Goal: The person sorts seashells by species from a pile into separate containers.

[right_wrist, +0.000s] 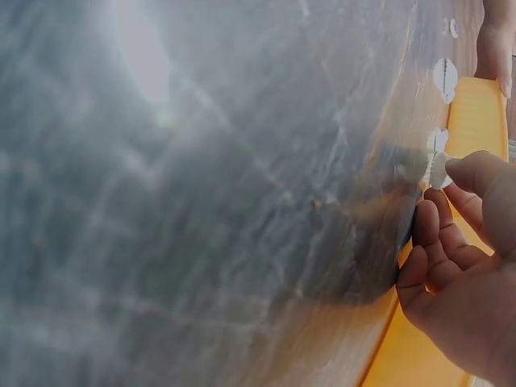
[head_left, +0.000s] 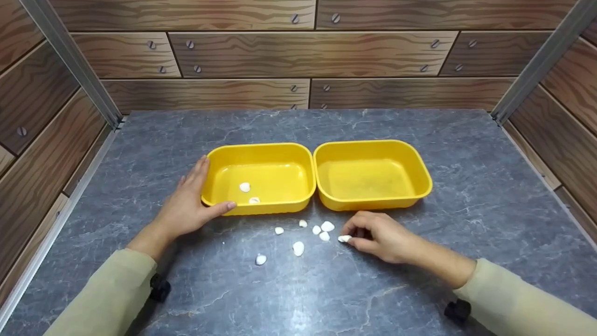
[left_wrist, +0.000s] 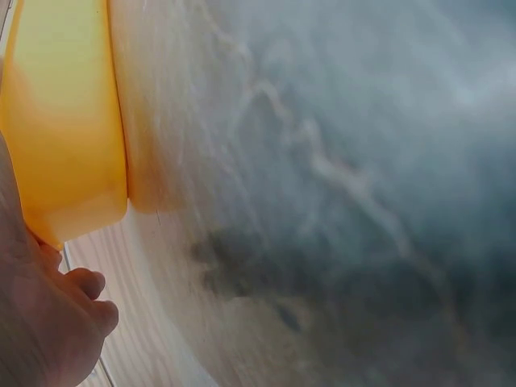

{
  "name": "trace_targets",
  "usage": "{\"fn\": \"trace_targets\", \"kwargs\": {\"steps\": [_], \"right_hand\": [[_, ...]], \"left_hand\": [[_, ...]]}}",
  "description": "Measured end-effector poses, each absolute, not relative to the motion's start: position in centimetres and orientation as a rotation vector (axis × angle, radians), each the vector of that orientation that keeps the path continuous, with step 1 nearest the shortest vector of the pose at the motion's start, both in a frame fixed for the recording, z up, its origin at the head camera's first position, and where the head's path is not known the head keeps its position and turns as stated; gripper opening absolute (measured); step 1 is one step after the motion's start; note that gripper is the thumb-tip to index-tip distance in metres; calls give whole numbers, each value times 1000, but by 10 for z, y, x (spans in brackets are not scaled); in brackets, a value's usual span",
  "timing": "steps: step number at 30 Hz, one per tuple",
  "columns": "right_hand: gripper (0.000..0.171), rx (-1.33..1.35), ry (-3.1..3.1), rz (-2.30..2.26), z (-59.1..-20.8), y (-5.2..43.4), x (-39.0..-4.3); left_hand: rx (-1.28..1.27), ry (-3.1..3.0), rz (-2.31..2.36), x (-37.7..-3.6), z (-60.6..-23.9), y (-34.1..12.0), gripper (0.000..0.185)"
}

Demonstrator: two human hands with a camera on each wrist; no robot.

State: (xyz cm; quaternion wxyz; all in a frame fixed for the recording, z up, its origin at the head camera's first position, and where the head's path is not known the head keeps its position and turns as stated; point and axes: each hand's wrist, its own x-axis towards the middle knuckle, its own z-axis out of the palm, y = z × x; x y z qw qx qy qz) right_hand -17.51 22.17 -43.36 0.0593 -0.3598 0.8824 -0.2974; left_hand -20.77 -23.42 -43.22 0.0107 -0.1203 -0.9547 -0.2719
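Observation:
My left hand [head_left: 189, 203] rests against the near left corner of the left yellow container [head_left: 259, 208], its fingers along the end wall and its thumb across the front rim. Two small white seashells [head_left: 245, 187] lie inside that container, towards its near side. In front of the right container, my right hand [head_left: 380, 237] pinches a white seashell [right_wrist: 439, 171] between thumb and fingers, low over the table. Several more white shells [head_left: 298, 248] are scattered on the table to the left of this hand, some clustered close to its fingertips.
The right yellow container [head_left: 373, 204] stands against the left one, and its visible floor holds no shells. Both stand on a dark grey marbled tabletop [head_left: 298, 126]. Wood-patterned panels [head_left: 312, 53] enclose the back and both sides, with metal posts [head_left: 77, 65] at the corners.

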Motion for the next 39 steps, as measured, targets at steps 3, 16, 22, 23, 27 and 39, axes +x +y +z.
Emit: {"fn": "trace_targets", "kwargs": {"steps": [3,16,22,23,27,39], "right_hand": [[12,-1094,2662,-924,-433,221,-174],[18,-1281,2603,-1058,-412,207,-170],[22,-1263,2594,-1100,-386,186,-179],[22,-1252,2596,-1104,-382,182,-181],[20,-1208,2620,-1122,-367,162,-193],[19,-1191,2650,-1235,-351,104,-228]], "left_hand": [[-372,-2982,-847,-208,-432,-234,119],[-363,-2990,-842,-208,-433,-234,120],[-360,-2977,-840,-207,-432,-233,120],[-361,-2978,-837,-207,-432,-233,120],[-365,-2979,-834,-207,-431,-234,120],[-373,-2979,-832,-208,-432,-234,118]]}}
